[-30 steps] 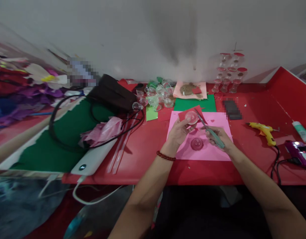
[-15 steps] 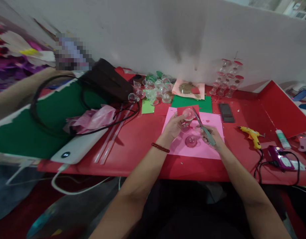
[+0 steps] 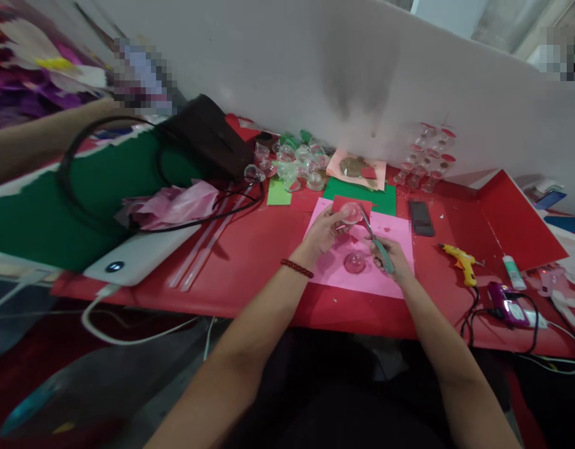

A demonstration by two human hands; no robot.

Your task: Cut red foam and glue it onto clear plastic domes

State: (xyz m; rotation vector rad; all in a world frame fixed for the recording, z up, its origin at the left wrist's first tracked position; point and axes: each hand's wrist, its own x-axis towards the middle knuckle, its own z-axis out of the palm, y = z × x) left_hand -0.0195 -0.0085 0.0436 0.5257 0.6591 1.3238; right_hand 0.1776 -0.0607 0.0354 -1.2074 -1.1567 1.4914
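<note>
1. The left hand grips a cup against red paper, above the pink sheet.
2. The right hand is closed around scissors over the sheet.
3. A second cup rests on the sheet.

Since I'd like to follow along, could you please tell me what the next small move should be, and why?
Probably a short snip of the red paper along the rim of the clear cup: the left hand holds the cup against the paper, and the right hand holds the scissors with their blades beside that rim.
</note>
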